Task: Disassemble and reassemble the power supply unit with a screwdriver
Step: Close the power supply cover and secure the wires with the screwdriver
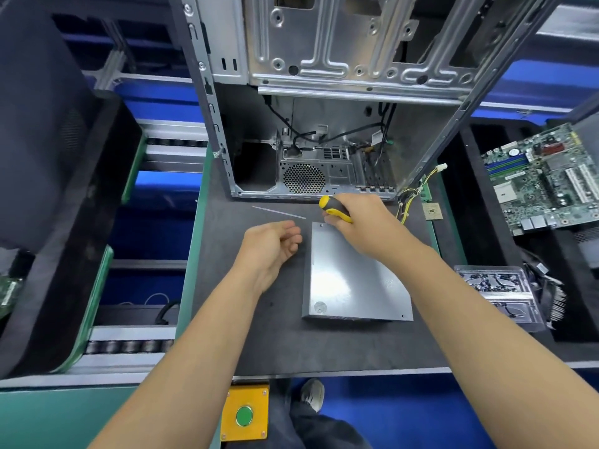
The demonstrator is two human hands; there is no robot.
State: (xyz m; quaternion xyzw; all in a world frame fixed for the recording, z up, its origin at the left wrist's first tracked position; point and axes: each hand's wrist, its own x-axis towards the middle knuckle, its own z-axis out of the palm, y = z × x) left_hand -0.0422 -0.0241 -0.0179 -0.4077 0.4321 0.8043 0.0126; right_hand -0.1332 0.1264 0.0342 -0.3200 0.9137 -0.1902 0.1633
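The flat grey sheet-metal power supply unit (353,280) is lying on the dark grey tabletop (246,335), just in front of the open silver computer case (324,124) that is standing at twelve o'clock. Its long axis is running from six o'clock toward twelve, and a small screw hole is showing at its far left corner.

The right hand (363,222) is wrapping its fingers tightly around the yellow-and-black handled screwdriver (334,209), so this grip is fully closed on the tool. The handle is tilting toward ten o'clock, and the shaft is hidden under the fingers, so I cannot tell whether the tip is seated in a screw. The hand is hovering over the far end of the unit, right beside that corner hole.

The left hand (272,247) is sitting at nine o'clock of the unit, just beside its left edge but apparently not touching it. Its fingers are curling loosely and holding nothing that shows.

Judging from this, the coming move is turning on the far left corner: the right hand is the nearer one, with the screw point lying directly beneath it, while the left hand is waiting close enough to steady the casing.

A green circuit board (544,179) is resting at two o'clock.
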